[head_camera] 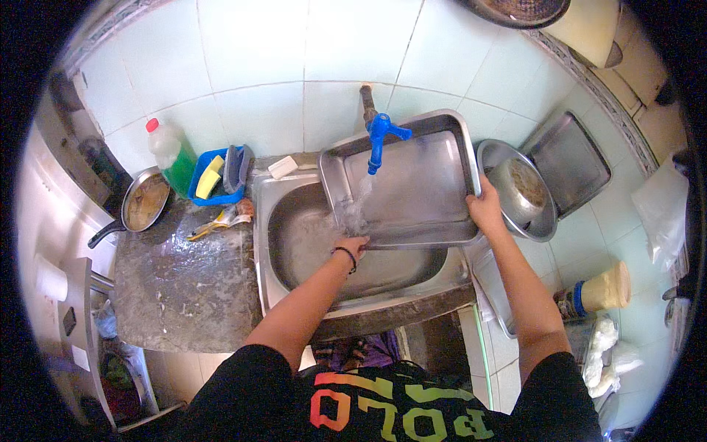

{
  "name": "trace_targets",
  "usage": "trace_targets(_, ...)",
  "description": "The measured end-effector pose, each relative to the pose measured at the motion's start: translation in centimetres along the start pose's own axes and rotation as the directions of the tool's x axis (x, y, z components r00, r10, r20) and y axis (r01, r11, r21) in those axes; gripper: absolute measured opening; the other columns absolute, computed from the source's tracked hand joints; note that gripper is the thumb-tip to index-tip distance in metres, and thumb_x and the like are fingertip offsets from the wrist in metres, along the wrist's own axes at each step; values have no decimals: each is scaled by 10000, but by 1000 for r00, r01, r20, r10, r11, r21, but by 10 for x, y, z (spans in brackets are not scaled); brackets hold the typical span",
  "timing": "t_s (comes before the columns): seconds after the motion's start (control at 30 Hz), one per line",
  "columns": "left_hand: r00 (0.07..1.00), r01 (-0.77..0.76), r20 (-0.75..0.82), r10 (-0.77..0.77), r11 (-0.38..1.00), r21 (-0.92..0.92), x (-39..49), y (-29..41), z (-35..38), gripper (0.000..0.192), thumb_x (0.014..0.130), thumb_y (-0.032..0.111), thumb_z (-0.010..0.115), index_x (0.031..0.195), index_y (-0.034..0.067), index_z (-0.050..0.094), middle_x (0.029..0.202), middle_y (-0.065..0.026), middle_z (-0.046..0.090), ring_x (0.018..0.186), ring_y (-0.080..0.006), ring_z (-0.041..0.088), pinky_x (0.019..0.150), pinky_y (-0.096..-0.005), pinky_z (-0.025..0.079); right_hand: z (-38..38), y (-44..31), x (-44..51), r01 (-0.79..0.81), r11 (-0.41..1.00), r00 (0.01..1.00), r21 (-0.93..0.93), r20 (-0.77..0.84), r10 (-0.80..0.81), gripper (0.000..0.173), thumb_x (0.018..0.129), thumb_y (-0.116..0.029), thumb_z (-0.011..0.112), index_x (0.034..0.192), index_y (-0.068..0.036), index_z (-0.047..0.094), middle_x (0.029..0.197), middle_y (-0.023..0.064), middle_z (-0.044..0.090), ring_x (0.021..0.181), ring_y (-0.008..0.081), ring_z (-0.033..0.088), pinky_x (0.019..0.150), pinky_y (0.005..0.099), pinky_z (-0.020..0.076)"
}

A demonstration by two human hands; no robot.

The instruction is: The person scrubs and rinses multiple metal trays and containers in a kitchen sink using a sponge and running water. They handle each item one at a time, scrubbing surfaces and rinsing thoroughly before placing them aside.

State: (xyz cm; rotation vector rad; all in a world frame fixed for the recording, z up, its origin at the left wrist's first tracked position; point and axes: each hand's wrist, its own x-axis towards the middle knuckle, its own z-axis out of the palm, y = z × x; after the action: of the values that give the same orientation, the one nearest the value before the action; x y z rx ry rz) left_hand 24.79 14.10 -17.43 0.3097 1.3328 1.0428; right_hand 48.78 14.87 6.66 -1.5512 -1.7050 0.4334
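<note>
Both hands hold a rectangular metal baking pan (411,177) tilted over the right part of a steel sink (309,221). My right hand (486,207) grips the pan's right rim, its thumb at the outer edge. My left hand (351,246), with a dark bracelet at the wrist, holds the near rim toward the pan's lower left corner; its fingers are partly hidden. Water runs from a blue plastic tap (380,138) into the pan's left part and splashes there. A whitish bar (283,167), perhaps soap, lies behind the sink's left rim.
Left of the sink are a frying pan (146,201), a bottle of green liquid (175,163) and a blue basket (216,196) with a yellow sponge (209,179). At right, a metal basin (544,221) holds a pot (516,190); another metal tray (574,163) leans on the wall.
</note>
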Motion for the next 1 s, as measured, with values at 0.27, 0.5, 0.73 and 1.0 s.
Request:
trace_targets(0.27, 961, -272, 228, 158, 702, 658, 46, -17, -8, 523, 608, 189, 713, 1021, -13, 466, 1014, -179, 534, 889, -255, 550, 681, -333, 487, -10, -4, -21, 107, 993, 986, 40, -133, -101, 557, 593, 82, 431, 1141, -9, 473, 1057, 210, 542, 982, 272, 531, 825, 296, 406)
trace_targets(0.5, 913, -202, -106, 394, 661, 723, 34, -16, 29, 837, 530, 344, 768, 1127, -44, 327, 1118, -241, 467, 984, -330, 511, 839, -368, 420, -23, -11, -39, -88, 985, 991, 151, -90, 102, 702, 563, 98, 426, 1247, -47, 368, 1145, 138, 491, 1005, 235, 504, 865, 274, 368)
trace_targets(0.73, 803, -417, 75, 591, 468, 780, 47, -1, 12, 653, 620, 285, 691, 1097, -60, 407, 1110, -248, 473, 1049, -336, 465, 892, -355, 379, -5, -12, -59, -94, 996, 984, -1, -153, 93, 741, 561, 99, 411, 1275, -89, 341, 1179, 136, 454, 1008, 212, 487, 825, 253, 380)
trace_targets(1.0, 828, 9, 510, -231, 916, 400, 30, 7, -2, 428, 744, 193, 551, 1084, -33, 424, 1100, -197, 473, 1061, -315, 444, 906, -431, 372, -42, 11, -55, -82, 993, 987, 81, -131, 93, 641, 580, 135, 404, 1201, -26, 412, 1187, 144, 446, 1129, 245, 403, 914, 281, 330)
